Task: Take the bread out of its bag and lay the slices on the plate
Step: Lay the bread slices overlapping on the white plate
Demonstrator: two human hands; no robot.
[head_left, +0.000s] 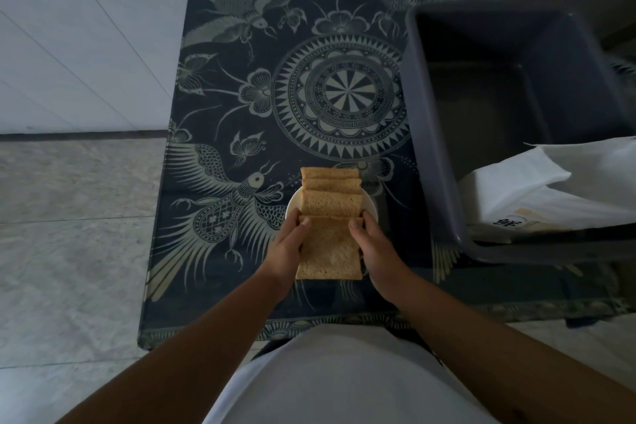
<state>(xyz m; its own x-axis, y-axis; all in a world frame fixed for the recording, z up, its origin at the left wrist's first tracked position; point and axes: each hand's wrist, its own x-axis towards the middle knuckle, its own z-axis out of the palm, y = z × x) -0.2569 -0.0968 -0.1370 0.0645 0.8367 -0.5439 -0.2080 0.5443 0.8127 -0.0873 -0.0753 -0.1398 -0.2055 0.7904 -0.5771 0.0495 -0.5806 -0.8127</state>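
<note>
Left hand (288, 244): clasps the left edge of the nearest bread slice (328, 253), thumb on top near its far corner.
Right hand (370, 244): grips the right edge of the same slice, thumb laid on the top face, fingers curled under the side.
Held slice: large and pale brown, tilted up toward the person, its far edge at the near rim of the plate (293, 206) and overlapping the slices there.
Slices on plate (331, 190): several, laid in an overlapping row running away from the person, covering most of the small white plate; how many cannot be told exactly.
Plate: on the dark patterned tablecloth (241, 86), near the table's front edge.
Bag (550, 188): white, open, resting across the near corner of the grey plastic bin (509, 86) to the right, well apart from the plate.
Shirt (344, 382): white, at the bottom of the view.
</note>
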